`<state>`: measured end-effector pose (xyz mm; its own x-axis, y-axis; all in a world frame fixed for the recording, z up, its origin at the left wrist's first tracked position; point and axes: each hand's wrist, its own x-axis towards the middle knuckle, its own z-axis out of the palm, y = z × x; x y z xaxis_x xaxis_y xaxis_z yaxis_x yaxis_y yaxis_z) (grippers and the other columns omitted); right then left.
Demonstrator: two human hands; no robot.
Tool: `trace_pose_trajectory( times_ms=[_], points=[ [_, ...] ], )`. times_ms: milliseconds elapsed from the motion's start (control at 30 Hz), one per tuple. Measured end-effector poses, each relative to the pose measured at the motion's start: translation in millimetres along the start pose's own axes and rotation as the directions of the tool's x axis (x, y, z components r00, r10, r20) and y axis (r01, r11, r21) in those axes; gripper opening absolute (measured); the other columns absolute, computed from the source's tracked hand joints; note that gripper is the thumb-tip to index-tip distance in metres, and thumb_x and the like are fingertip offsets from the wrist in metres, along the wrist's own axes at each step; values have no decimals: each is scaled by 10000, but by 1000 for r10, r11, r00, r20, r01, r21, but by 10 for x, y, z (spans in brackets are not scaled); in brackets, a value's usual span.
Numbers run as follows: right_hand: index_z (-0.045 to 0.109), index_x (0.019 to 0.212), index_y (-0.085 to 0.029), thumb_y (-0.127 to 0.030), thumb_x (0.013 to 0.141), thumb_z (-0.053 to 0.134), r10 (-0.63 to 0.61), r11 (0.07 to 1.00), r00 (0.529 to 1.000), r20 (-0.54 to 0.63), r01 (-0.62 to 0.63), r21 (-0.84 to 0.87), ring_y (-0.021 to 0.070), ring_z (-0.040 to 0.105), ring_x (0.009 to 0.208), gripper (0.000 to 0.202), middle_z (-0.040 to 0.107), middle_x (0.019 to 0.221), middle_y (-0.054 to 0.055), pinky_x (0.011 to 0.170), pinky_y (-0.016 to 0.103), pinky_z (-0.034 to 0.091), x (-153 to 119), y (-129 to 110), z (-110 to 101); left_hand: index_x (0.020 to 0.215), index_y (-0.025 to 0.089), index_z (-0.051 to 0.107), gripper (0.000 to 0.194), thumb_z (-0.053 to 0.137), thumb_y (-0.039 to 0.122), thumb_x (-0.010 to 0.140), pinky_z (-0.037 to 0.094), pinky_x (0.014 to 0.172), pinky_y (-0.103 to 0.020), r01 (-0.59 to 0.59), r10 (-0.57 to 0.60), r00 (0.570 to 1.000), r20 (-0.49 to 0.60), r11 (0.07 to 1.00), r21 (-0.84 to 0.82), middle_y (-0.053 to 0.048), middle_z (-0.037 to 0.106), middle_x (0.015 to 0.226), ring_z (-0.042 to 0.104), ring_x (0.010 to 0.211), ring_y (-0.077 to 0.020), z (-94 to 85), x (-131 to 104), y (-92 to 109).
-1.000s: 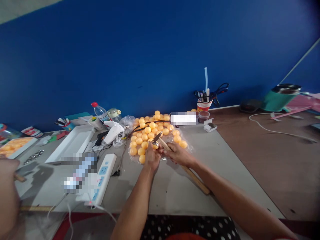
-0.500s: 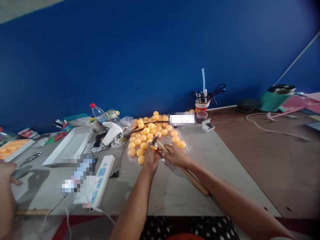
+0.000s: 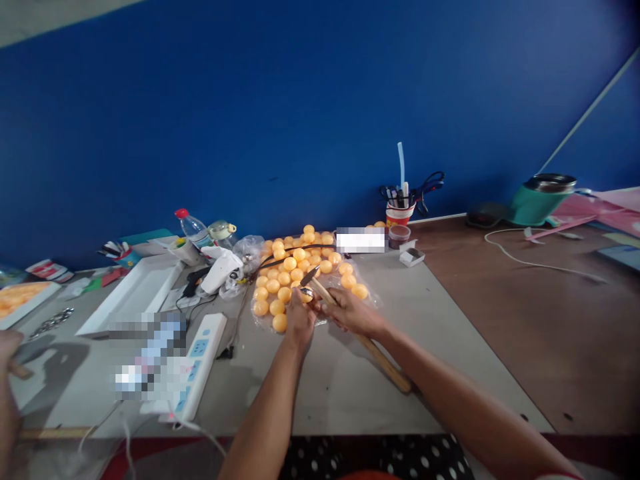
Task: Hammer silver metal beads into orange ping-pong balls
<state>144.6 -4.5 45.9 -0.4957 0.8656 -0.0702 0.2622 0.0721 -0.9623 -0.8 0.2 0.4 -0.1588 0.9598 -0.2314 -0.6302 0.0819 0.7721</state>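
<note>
Right hand [image 3: 350, 312] closed round a wooden-handled hammer [image 3: 383, 362], its dark tapered head [image 3: 310, 275] beyond the grip. Left hand [image 3: 301, 319] alongside, pinching a shiny metal piece [image 3: 307, 293]; smooth orange balls [image 3: 290, 264] beyond. Forearms [image 3: 273, 393] angled inward.

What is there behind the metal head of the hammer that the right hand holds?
Past the head of the hammer, orange balls show. Whatever lies directly behind the head, or behind the left hand and right hand, is covered, so I cannot tell.
</note>
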Motion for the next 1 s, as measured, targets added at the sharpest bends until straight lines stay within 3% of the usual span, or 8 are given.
trace_pose_trajectory(
  times_ms=[133,267,367,533,733,900,1000],
  points=[
    [508,793,-201,-291,856,544,35,998,999,-8,-35,-54,95,476,434,115,477,555,-63,396,194,367,8,19,8,838,195,570,263,490,418,953,445,552,-255,11,-11,1000,-18,1000,17,-25,589,685,544,569,-137,-19,32,-21],
    [530,852,-203,-289,852,546,-8,1000,1000,22,8,13,91,475,436,87,493,598,-64,399,198,401,15,24,-6,896,195,588,296,503,475,934,451,566,-281,-39,39,999,12,997,68,-41,602,706,560,610,-161,-46,56,-52],
    [521,817,-202,-281,847,555,38,999,999,27,-38,-21,90,472,421,91,482,581,-65,377,195,374,26,31,-9,902,194,593,286,493,459,942,470,586,-287,-21,24,999,-37,997,70,-38,611,723,566,607,-157,-47,51,-60],
    [513,821,-203,-268,856,548,5,999,999,35,-7,40,90,458,404,82,469,539,-73,383,198,379,22,31,-5,873,199,599,296,466,448,961,450,562,-269,-37,37,999,15,998,51,-39,605,704,553,582,-149,-22,22,-37],
    [509,805,-206,-268,854,561,49,999,999,17,-49,-11,90,469,403,94,481,549,-69,364,193,365,32,55,6,898,175,590,242,455,362,971,461,567,-283,8,-8,997,-72,1000,-4,-43,619,714,574,584,-153,22,15,-6],
    [521,835,-198,-252,865,537,9,995,1000,11,-10,99,84,437,389,64,469,524,-77,372,197,369,29,32,-9,909,183,595,248,518,417,939,458,575,-273,-1,1,1000,-3,1000,-20,-57,654,764,606,635,-159,-5,29,-34],
    [505,806,-201,-253,862,545,29,987,1000,-7,-28,157,76,406,373,86,452,492,-85,365,192,331,35,38,-11,906,176,580,249,548,423,914,451,560,-269,0,0,1000,-8,999,-41,-29,634,726,572,568,-138,-31,61,-49]
  ],
)
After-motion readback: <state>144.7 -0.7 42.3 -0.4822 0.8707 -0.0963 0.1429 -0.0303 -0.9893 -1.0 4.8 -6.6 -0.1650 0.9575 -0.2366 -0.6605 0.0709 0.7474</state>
